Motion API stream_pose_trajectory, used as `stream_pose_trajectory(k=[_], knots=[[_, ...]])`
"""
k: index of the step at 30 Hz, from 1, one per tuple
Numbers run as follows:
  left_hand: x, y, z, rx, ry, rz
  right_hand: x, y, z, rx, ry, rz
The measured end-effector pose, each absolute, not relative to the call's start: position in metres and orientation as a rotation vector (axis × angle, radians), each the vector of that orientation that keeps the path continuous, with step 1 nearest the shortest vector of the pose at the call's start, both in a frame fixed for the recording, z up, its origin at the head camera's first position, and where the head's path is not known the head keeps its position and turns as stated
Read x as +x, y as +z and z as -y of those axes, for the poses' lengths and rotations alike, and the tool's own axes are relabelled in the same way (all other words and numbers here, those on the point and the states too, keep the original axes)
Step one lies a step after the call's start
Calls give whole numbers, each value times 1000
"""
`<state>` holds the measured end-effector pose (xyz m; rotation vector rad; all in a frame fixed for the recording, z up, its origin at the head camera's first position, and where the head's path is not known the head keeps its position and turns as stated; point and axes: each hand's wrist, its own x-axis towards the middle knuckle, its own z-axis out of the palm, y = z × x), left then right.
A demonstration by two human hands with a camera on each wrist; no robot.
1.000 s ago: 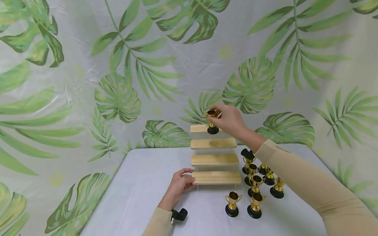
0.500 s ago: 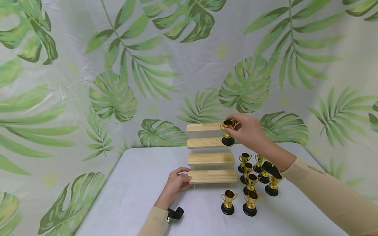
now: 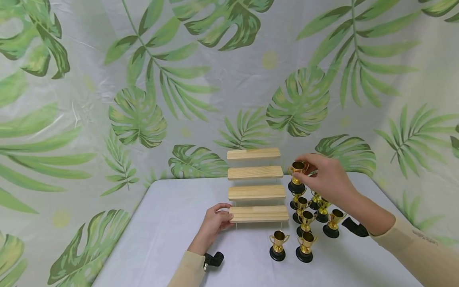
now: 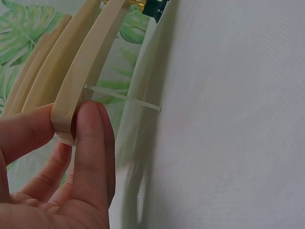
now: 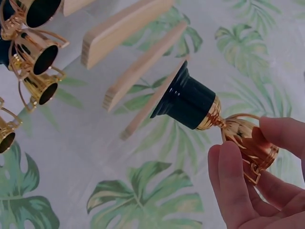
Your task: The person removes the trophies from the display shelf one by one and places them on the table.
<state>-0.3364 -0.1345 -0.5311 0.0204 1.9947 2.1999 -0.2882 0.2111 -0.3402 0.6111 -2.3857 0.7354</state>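
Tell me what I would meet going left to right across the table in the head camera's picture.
Left hand gripping the lowest shelf → wooden stepped stand → lone trophy in front → trophy held in the air by the right hand.

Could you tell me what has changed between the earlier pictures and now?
The right hand carried the gold trophy cup off the top shelf, down and to the right, above the trophy cluster. The left hand kept gripping the bottom shelf; the stand stayed put.
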Motion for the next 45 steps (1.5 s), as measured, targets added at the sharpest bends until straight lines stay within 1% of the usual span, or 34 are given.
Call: stream_pose_trajectory(k=[17,32,39,45], knots=[[-341,-533,137,-7,2205,-2015,-264,-358,-240,587,758,2361],[-339,-532,137,-17,2177,-2031,-235,-378,-259,480,746,2415],[-337,-532,133,-16,2173,-2032,-226,-390,-263,431,738,2432],[-339,-531,133,-14,2182,-2017,-226,-402,-266,426,744,2451]])
